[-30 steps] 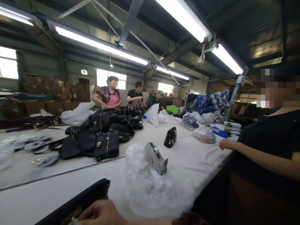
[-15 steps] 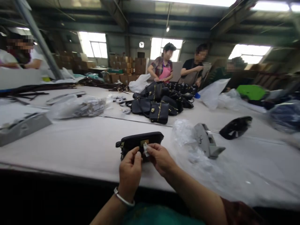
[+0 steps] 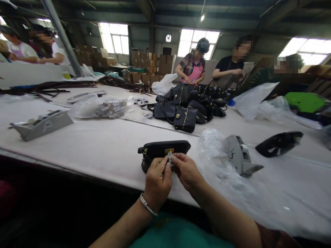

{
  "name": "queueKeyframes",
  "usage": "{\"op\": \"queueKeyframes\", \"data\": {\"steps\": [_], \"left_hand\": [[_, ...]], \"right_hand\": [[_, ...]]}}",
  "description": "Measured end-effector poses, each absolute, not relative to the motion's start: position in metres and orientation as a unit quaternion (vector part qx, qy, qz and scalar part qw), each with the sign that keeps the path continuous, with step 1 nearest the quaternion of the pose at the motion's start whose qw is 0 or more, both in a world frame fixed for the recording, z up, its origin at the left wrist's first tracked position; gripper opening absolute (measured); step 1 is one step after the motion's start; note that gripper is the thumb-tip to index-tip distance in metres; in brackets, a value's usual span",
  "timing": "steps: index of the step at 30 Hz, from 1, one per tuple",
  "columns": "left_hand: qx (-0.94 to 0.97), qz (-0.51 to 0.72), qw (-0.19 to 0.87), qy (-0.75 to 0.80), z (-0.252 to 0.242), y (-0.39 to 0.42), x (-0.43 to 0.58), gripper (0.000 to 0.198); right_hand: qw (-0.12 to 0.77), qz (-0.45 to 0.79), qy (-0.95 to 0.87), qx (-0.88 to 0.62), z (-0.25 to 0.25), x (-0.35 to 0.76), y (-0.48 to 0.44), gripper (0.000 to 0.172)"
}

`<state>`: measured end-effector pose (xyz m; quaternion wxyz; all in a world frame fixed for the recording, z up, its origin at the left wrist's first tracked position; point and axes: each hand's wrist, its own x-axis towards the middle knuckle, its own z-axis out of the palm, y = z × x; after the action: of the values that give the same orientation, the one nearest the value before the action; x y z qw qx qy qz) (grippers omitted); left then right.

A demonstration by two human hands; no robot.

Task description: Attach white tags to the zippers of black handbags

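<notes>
1. Black leather makes up the small purse [image 3: 165,151], which lies on the white table [image 3: 103,148] near its front edge, just beyond both hands. It has a gold clasp at its middle.
2. The left hand [image 3: 156,182], with a silver bangle [image 3: 147,205] at the wrist, has its thumb and fingertips pressed together on a pale strip [image 3: 170,157] right in front of the clasp.
3. The right hand [image 3: 187,170] pinches the same strip from the other side, so the fingertips of the two hands meet there. Whether the strip touches the purse cannot be told.
4. Just to the right of the purse lies a heap of crumpled clear plastic [image 3: 216,162], and a grey tape dispenser [image 3: 239,156] rests on it.
5. Further right, a black dispenser [image 3: 279,143] lies tilted on the table, well apart from the hands.
6. Behind the purse, toward the middle of the table, sits a pile of black handbags [image 3: 184,108] with gold fittings.
7. At the left lie a second grey dispenser [image 3: 42,124] and a clear bag of small packets [image 3: 99,107].
8. Across the table, a person in a pink apron [image 3: 193,67] and a person in a black shirt [image 3: 231,67] work at the handbag pile with their own hands.
</notes>
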<state>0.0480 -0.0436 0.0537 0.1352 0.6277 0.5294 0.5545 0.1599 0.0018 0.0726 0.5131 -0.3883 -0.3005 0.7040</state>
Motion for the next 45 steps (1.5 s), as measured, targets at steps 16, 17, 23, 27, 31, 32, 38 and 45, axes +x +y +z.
{"op": "queueKeyframes", "data": {"steps": [16, 17, 23, 27, 31, 32, 38, 45], "left_hand": [[0.555, 0.574, 0.241, 0.552, 0.064, -0.035, 0.049, 0.018], [0.559, 0.568, 0.243, 0.553, 0.063, -0.035, 0.048, 0.018], [0.54, 0.537, 0.338, 0.553, 0.052, -0.039, 0.038, 0.03], [0.485, 0.543, 0.402, 0.555, 0.051, -0.038, 0.041, 0.035], [0.451, 0.552, 0.422, 0.561, 0.059, -0.033, 0.05, 0.033], [0.447, 0.552, 0.421, 0.563, 0.06, -0.031, 0.051, 0.032], [0.401, 0.565, 0.451, 0.562, 0.061, -0.022, 0.055, 0.03], [0.209, 0.592, 0.66, 0.413, 0.063, -0.02, 0.056, 0.032]], "right_hand": [[0.508, 0.684, -0.34, -0.398, 0.066, 0.162, 0.004, 0.031], [0.507, 0.689, -0.333, -0.395, 0.066, 0.162, 0.004, 0.032], [0.477, 0.727, -0.32, -0.377, 0.056, 0.168, -0.004, 0.04], [0.446, 0.7, -0.381, -0.406, 0.047, 0.174, -0.011, 0.04], [0.452, 0.624, -0.446, -0.456, 0.048, 0.18, -0.01, 0.035], [0.454, 0.603, -0.462, -0.465, 0.05, 0.181, -0.009, 0.035], [0.464, 0.485, -0.556, -0.49, 0.059, 0.188, -0.001, 0.033], [0.453, 0.456, -0.581, -0.5, 0.062, 0.187, 0.003, 0.033]]}}
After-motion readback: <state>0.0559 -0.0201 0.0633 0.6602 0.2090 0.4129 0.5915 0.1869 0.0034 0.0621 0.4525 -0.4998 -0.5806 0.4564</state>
